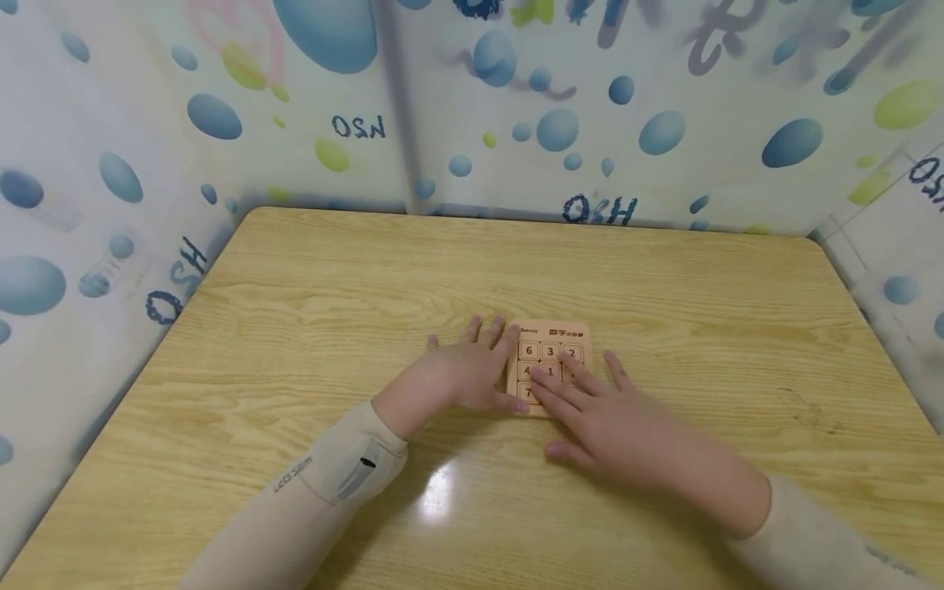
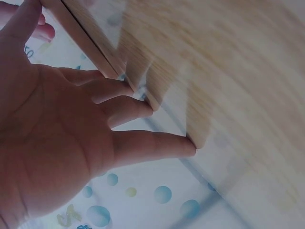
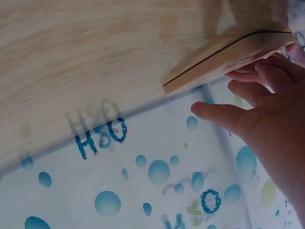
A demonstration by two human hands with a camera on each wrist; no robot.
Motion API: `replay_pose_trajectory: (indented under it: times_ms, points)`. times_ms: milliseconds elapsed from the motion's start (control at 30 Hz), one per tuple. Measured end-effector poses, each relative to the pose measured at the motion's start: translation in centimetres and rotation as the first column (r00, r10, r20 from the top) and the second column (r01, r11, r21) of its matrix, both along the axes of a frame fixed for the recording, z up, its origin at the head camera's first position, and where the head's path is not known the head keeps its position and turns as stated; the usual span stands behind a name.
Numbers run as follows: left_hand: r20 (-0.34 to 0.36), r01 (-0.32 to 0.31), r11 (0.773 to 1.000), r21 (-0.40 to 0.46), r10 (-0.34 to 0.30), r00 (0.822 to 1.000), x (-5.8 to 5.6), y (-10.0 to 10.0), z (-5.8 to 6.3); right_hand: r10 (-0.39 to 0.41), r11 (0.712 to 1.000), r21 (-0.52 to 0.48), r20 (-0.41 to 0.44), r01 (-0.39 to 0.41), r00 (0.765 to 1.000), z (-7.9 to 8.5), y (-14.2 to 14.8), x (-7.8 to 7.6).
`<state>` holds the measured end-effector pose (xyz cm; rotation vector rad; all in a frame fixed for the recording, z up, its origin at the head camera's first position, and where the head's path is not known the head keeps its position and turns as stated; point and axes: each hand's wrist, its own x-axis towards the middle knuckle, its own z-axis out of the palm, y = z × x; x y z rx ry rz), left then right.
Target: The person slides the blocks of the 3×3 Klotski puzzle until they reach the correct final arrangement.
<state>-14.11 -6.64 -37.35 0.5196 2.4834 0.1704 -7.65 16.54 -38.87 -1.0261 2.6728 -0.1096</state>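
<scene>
A wooden number-slide puzzle (image 1: 544,325) lies flat on the table, its tiles bearing printed digits such as 6, 3 and 2 along the top row. My left hand (image 1: 468,373) steadies its left edge with thumb and forefinger, while the other fingers spread straight on the tabletop. Over the puzzle's lower right reaches my right hand (image 1: 623,422), fingertips on the tiles near the 4 and 1. Those fingers cover the lower right tiles. From the right wrist, the puzzle's side edge (image 3: 224,62) shows, with the little finger lifted off the table.
The wooden table (image 1: 354,270) extends around the puzzle on all sides. Behind it and at the left stand walls (image 1: 472,106) covered with blue and green bubble prints. A bright light reflection (image 1: 437,492) shows on the near tabletop.
</scene>
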Motion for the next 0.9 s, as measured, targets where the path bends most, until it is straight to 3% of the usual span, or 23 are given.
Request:
replay_pose_trajectory:
  times_ms: [200, 567, 900]
  points:
    - [-0.001, -0.003, 1.0, 0.0, 0.003, 1.0, 0.1, 0.1, 0.0, 0.018, 1.0, -0.011, -0.026, -0.018, 1.0, -0.3, 0.0, 0.5]
    - [0.004, -0.009, 1.0, 0.01, 0.009, 1.0, 0.0, 0.0, 0.1, -0.028, 1.0, 0.001, -0.044, 0.028, 0.999, 0.4, 1.7, 0.9]
    - [0.012, 0.0, 1.0, 0.003, 0.0, 1.0, -0.1, -0.1, 0.2, -0.004, 1.0, -0.007, -0.029, 0.004, 1.0, 0.4, -0.5, -0.8]
